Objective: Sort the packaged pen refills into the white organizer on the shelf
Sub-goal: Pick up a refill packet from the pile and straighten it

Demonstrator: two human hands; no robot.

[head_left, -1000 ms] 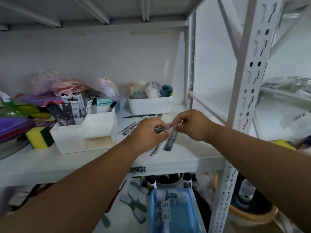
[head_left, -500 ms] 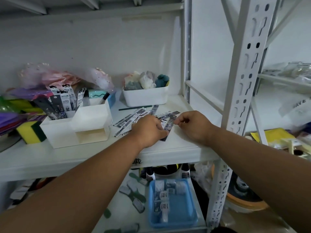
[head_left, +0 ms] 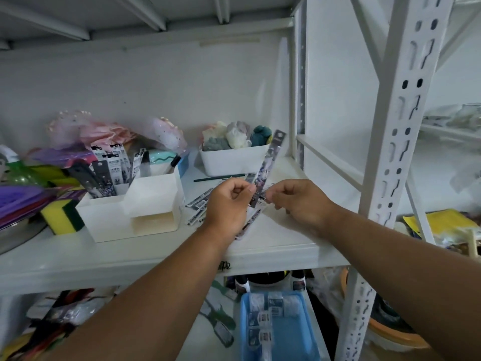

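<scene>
Head view: left hand [head_left: 229,204] and right hand [head_left: 299,204] are raised close together above the shelf [head_left: 273,246], fingers curled, both pinching refill packs [head_left: 263,178]. One long pack stands tilted up from between the hands, its top end reaching in front of the white bin [head_left: 231,160] of cloths; another end hangs down below the left hand. How many packs are held cannot be told. More loose packs [head_left: 197,204] lie flat on the shelf just left of the left hand. Further left stands the organizer [head_left: 135,212], with packs upright [head_left: 109,173] in its rear left compartment. A yellow sponge [head_left: 62,214] lies beside the organizer. Below the shelf sits a blue tray [head_left: 281,332].
</scene>
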